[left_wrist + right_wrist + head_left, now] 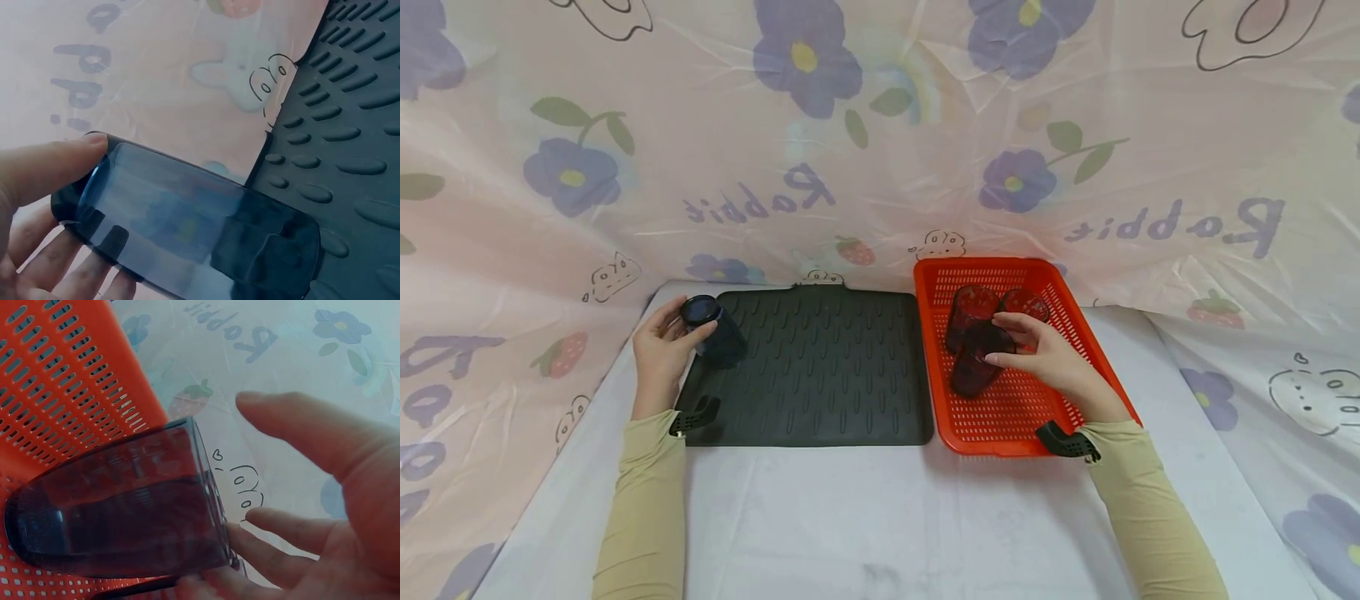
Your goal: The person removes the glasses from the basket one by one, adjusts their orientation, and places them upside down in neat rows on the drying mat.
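My left hand (658,354) grips a cup (715,332) at centre left; the right hand (1048,354) loosely holds another (973,360), which could slip.

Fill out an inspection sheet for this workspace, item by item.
Surface: white-covered table bearing a black ribbed mat and an orange perforated basket.
Job's things: dark tumbler tilted over the mat's left edge; three dark tumblers in the basket, the nearest tumbler lying on its side.
Clutter: nothing seen.
Hands: left hand grips the tilted tumbler; right hand grips the nearest basket tumbler.
Cables: nothing seen.
Surroundings: pink floral plastic sheeting printed "Rabbit" on all sides.
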The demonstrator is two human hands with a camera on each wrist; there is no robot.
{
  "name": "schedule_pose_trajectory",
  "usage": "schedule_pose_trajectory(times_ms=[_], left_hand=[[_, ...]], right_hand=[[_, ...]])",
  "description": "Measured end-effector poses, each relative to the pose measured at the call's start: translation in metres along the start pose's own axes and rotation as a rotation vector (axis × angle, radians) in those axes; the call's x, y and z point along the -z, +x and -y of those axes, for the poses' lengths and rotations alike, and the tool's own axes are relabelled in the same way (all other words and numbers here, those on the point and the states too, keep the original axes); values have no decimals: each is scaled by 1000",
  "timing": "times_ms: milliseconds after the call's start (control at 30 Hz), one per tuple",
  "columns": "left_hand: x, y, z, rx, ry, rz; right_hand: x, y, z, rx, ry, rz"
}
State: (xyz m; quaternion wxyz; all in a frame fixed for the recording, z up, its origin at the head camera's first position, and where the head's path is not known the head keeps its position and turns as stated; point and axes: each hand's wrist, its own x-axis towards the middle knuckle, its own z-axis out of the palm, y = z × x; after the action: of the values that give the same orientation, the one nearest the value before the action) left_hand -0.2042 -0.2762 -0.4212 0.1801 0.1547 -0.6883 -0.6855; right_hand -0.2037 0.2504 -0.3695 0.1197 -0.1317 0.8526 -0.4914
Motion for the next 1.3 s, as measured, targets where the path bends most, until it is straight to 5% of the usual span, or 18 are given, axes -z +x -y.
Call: schedule_pose_trajectory(times_ms=[367, 1000, 1300], left_hand=[[1, -4, -3, 26, -74, -2], [2, -10, -10, 36, -9, -55], [2, -12, -9, 44, -6, -59]], right_hand=[[-6, 2, -6, 23, -51, -7], [-7, 7, -12, 22, 35, 44], [-5, 5, -7, -8, -65, 11]])
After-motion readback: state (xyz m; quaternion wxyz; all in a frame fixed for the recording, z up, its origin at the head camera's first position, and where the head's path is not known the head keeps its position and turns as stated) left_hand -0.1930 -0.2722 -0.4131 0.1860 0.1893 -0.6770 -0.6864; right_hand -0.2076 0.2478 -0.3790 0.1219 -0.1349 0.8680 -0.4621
